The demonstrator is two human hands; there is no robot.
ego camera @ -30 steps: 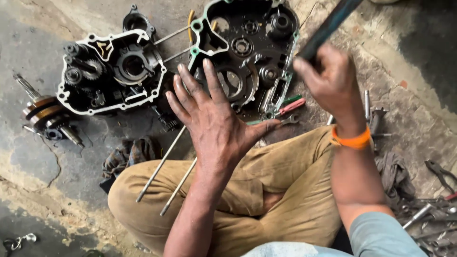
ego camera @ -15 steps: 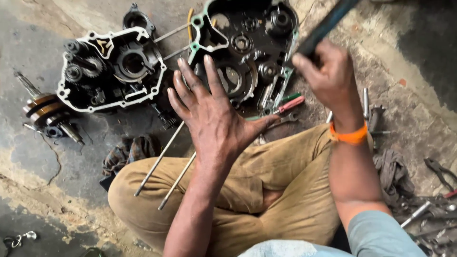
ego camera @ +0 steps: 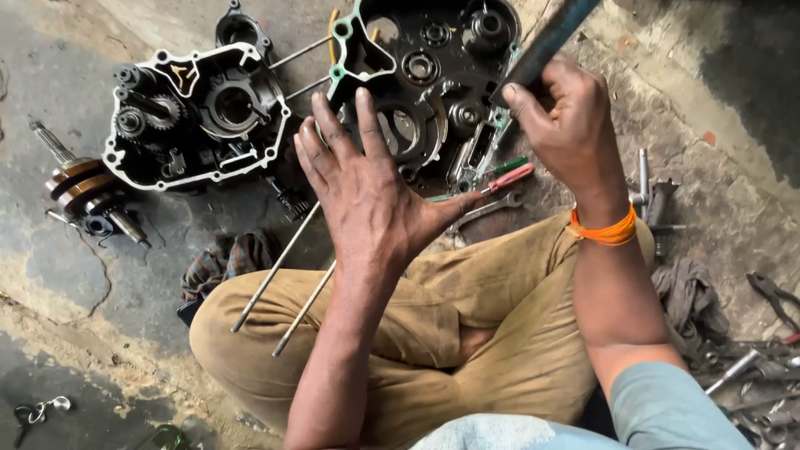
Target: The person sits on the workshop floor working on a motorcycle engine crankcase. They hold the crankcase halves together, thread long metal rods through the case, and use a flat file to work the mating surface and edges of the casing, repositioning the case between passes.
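Observation:
My left hand (ego camera: 371, 187) is raised with fingers spread, holding nothing, above the right engine case half (ego camera: 433, 79). My right hand (ego camera: 567, 125) grips a dark tool handle (ego camera: 546, 42) that runs up out of the top of the view, beside that case's right edge. A second engine case half (ego camera: 196, 117) with gears lies to the left on the floor. Two long metal rods (ego camera: 279, 267) lean across my left knee.
A crankshaft (ego camera: 83, 196) lies at the far left. A greasy rag (ego camera: 229, 258) sits by my knee. Red and green handled tools and a spanner (ego camera: 492, 192) lie below the right case. More tools, pliers (ego camera: 771, 292) and a rag (ego camera: 687, 300) are at the right.
My right hand has shifted slightly down and left with the tool handle. My left hand stays spread over the case, nearly unmoved.

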